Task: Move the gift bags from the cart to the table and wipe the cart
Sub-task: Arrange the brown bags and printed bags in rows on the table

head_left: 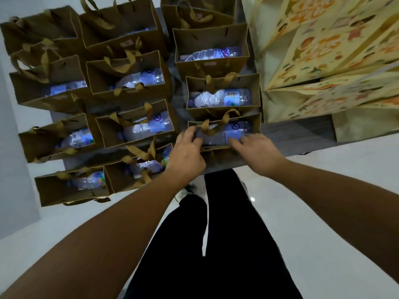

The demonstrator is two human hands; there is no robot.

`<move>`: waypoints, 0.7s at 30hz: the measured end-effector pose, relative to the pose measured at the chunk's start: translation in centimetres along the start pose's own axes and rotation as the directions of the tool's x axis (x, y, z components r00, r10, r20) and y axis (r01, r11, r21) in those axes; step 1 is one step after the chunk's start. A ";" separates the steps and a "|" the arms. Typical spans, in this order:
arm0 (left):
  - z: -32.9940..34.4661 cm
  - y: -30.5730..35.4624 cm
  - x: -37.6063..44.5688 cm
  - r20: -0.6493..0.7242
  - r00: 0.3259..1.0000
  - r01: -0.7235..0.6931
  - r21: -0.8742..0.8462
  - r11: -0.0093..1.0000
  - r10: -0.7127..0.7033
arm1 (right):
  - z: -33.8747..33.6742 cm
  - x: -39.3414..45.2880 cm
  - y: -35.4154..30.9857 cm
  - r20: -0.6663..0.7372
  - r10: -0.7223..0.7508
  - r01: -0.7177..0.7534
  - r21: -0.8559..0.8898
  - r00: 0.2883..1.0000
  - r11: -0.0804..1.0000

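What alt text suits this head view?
Both hands reach the nearest brown gift bag holding a water bottle: left hand at its handle side, right hand at its rim. More bags fill the grey surface.

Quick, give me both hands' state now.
Left hand: grips the near rim of the nearest brown gift bag.
Right hand: open, fingers resting on that bag's rim.

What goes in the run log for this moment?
phase: at gift bags | left hand: on nearest brown gift bag, fingers at rim | right hand: touching its water bottle | cloth: unseen
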State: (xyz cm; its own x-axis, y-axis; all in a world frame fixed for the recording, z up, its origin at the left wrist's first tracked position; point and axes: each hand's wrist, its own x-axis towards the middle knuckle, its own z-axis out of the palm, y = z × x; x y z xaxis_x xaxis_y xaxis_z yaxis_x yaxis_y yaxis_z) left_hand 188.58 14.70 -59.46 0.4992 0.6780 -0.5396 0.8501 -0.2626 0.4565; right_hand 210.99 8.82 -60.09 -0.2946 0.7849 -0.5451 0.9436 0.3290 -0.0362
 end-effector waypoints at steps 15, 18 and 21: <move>-0.2 -0.4 2.3 0.010 1.000 0.016 0.096 0.995 -0.017 | -4.5 5.5 0.3 -0.099 0.397 -0.342 0.349 0.912 0.872; -1.6 0.3 2.6 0.072 0.996 0.052 -0.088 0.995 -0.046 | -5.8 5.6 1.1 -0.061 0.505 -0.361 0.626 0.861 0.691; -3.2 0.9 2.6 0.140 0.989 0.078 -0.184 0.980 -0.052 | -7.9 5.6 2.2 0.023 0.546 -0.403 0.699 0.838 0.590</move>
State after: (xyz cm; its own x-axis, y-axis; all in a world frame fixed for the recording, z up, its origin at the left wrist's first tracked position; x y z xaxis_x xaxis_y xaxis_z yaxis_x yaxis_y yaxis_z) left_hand 190.10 18.46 -58.18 0.4726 0.5877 -0.6567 0.8409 -0.0779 0.5355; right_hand 210.23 18.11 -56.57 0.2718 0.8252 -0.4952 0.7813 -0.4896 -0.3871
